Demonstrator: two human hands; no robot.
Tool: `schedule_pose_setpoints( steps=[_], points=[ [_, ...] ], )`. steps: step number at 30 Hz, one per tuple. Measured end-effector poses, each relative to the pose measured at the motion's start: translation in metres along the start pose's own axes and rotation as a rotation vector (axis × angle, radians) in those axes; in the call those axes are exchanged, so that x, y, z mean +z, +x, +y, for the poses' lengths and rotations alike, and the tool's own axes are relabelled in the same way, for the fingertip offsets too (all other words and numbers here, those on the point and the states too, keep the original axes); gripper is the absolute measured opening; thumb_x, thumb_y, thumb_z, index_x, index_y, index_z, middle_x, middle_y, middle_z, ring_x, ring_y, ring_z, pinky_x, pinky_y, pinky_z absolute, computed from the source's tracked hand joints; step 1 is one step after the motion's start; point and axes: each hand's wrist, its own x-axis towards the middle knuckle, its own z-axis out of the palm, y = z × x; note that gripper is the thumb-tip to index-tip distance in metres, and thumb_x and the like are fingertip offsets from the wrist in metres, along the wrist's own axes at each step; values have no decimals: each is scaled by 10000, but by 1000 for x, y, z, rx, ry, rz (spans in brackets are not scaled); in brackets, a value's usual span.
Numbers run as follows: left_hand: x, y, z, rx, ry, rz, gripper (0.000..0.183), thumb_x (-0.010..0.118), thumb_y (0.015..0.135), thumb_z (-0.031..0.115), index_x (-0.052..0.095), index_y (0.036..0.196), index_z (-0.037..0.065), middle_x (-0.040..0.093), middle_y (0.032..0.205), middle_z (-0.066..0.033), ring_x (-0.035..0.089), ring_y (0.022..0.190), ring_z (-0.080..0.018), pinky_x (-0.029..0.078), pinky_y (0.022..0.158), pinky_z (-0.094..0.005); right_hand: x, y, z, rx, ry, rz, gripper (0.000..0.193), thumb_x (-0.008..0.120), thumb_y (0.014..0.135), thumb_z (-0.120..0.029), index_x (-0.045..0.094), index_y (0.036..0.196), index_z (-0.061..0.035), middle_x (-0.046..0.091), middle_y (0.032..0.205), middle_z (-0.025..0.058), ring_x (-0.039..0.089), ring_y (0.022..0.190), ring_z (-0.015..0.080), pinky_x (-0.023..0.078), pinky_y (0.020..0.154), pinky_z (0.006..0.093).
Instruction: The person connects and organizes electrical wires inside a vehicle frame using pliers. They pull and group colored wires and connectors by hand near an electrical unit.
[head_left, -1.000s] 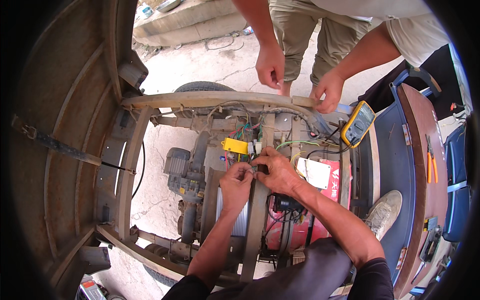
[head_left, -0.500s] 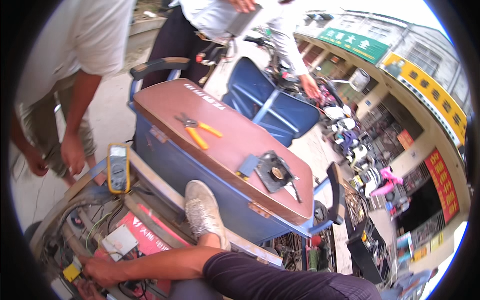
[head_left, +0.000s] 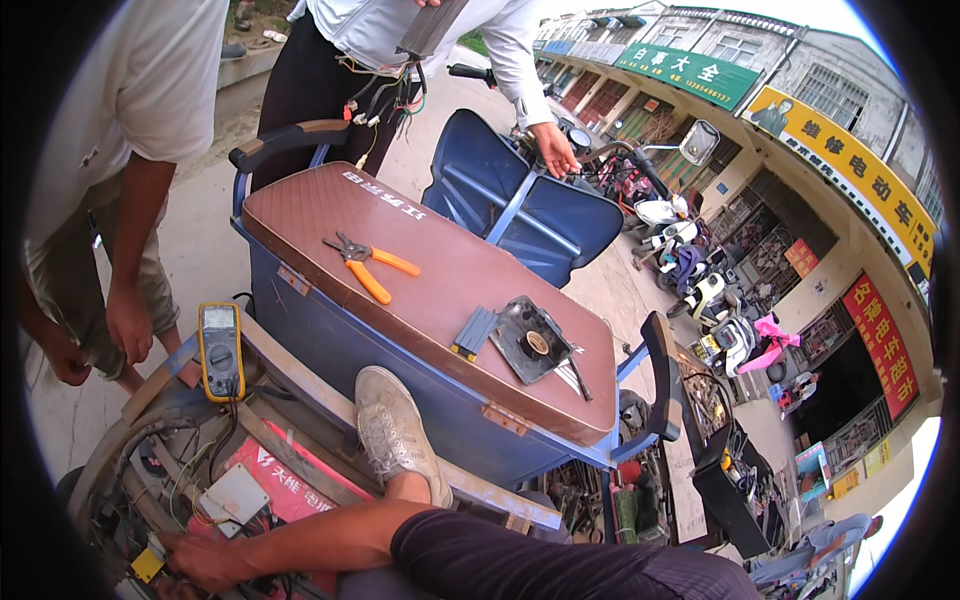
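My right hand (head_left: pixel 205 562) reaches into the open battery compartment at lower left, its fingers closed beside a white connector and a small yellow block (head_left: pixel 148 565). What it pinches is hidden. A sliver of my left hand (head_left: pixel 178 587) shows below it at the picture's edge, fingers not readable. Around them lie tangled wires, a pale square box (head_left: pixel 234 497) and a red battery (head_left: pixel 290 468). A yellow-rimmed multimeter (head_left: pixel 221 352) leans on the frame just beyond, its dial facing up. Orange-handled pliers (head_left: pixel 366 264) rest half open on the brown seat lid (head_left: pixel 400 300).
A black tray (head_left: pixel 530 340) with a tape roll and a grey-blue block (head_left: pixel 474 332) sit on the lid. My shoe (head_left: pixel 400 430) rests against the blue box. One person stands at left; another holds a finned controller (head_left: pixel 432 28) with dangling wires. Parked scooters line the shopfronts.
The view has shifted and sharpened. The person at the back has lowered an arm toward the handlebar, and the controller's wires hang more clearly. My right hand stays at the connector.
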Motion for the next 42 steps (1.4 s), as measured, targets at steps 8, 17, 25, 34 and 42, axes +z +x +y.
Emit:
schedule_pose_setpoints(
  steps=[8,17,25,34,42],
  points=[
    [6,-10,6,-63,-41,-20,229,680,852,111,664,1023,-40,685,960,-194,659,837,-292,540,769,-379,-15,-14,-11,32,10,36,158,720,663,-121,682,732,16,517,1030,240,598,935,411,499,797,456],
    [15,-30,-5,-78,-207,16,278,673,868,1,593,1132,29,639,1004,-40,621,895,-125,509,795,-264,-15,-15,7,61,-113,-96,225,616,742,-34,677,957,-5,617,974,240,628,885,414,524,766,470],
    [-2,-25,29,-206,-356,85,181,610,912,-35,574,1079,24,631,880,-23,589,738,-67,445,608,-204,-49,-2,-41,98,119,-33,104,649,857,-53,650,954,-16,582,936,160,614,880,337,496,769,417],
    [22,-24,33,-121,-122,82,104,658,907,-4,672,1010,-11,622,859,-10,557,675,-48,446,597,-204,-62,-8,-38,92,-5,14,117,623,892,-70,635,1001,-29,591,942,172,620,862,358,496,763,418],
    [22,-19,36,-210,-9,53,95,711,885,46,694,966,-1,638,787,-6,542,658,-41,450,590,-216,-54,-5,-32,155,82,3,109,626,894,-64,653,995,-33,594,942,160,620,841,336,495,754,381]
  ],
)
